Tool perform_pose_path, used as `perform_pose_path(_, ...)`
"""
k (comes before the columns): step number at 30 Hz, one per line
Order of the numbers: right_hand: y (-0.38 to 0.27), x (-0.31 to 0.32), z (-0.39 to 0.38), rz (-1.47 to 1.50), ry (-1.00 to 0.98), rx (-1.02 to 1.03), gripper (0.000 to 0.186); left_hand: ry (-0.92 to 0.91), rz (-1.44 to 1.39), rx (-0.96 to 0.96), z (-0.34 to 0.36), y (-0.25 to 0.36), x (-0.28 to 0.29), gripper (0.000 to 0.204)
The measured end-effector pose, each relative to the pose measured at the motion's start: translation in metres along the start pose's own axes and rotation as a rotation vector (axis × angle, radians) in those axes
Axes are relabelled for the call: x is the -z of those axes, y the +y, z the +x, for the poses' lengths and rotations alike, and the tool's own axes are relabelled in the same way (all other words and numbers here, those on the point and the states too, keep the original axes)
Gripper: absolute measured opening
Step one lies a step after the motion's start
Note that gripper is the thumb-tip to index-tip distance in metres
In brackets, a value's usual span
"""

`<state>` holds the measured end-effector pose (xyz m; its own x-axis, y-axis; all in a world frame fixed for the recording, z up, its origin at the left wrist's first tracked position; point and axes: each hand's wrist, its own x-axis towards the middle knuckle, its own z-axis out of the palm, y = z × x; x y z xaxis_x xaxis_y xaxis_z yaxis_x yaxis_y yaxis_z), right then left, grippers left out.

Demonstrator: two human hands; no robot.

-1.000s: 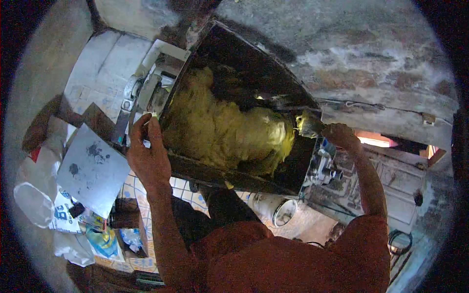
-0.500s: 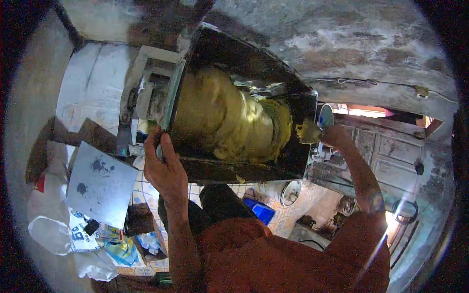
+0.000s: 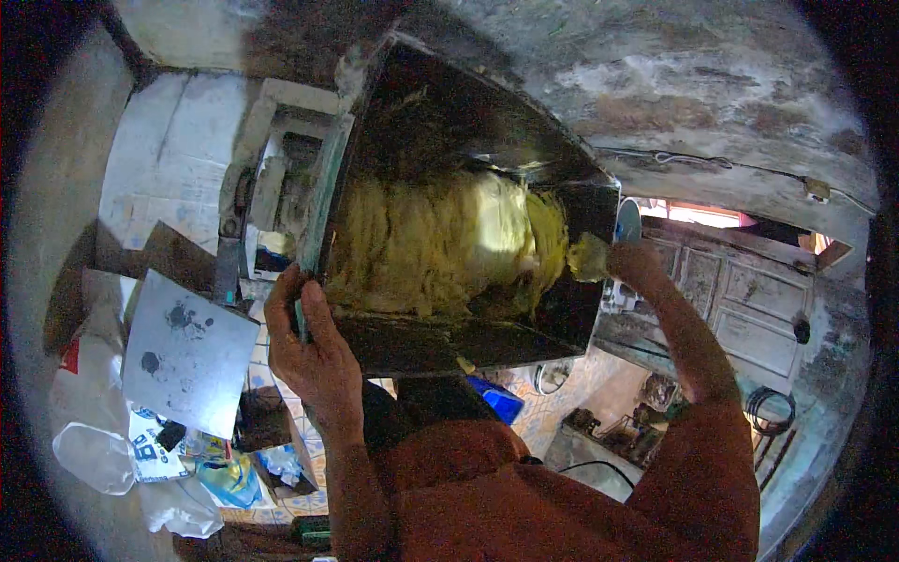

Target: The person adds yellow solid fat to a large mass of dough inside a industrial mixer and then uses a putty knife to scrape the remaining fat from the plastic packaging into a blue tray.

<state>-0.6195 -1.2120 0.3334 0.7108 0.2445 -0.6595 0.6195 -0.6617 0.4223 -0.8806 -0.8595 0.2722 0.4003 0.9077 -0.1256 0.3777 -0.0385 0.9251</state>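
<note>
A dark metal mixing trough (image 3: 440, 348) fills the middle of my view. Inside it lies a large mass of yellow dough (image 3: 421, 244), its surface ridged and streaked. My left hand (image 3: 316, 351) grips the trough's near left corner, thumb and fingers on either side of the rim. At the right end, my right hand (image 3: 637, 267) is closed round a scraper (image 3: 590, 255), whose blade is smeared with yellow dough. The blade is over the trough's right end, near the dough; whether they touch I cannot tell. The scraper's handle is hidden in my fist.
A grey metal frame (image 3: 253, 178) adjoins the trough's left end. Below left are a spotted metal sheet (image 3: 192, 351) and plastic bags (image 3: 94, 457). A blue object (image 3: 496, 400) lies on the patterned floor beneath. At right are a worn wooden door (image 3: 740, 300) and a wall-hung black coil (image 3: 771, 412).
The dough has turned from smooth, bulging folds to a lower, streaked and ragged shape. My view has shifted slightly. Both hands keep their places, left on the rim, right with the scraper.
</note>
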Motion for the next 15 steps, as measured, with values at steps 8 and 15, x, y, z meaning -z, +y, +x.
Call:
perform_pose_path(8,-0.018,-0.008,0.036,0.078,0.023,0.077,0.025,-0.043,0.133,-0.117,-0.001,-0.015,0.001,0.027)
perform_pose_path(15,0.014,0.067,-0.026,0.043,-0.006,-0.038,0.028,-0.018,0.057,-0.094,-0.001,-0.002,0.000,0.027)
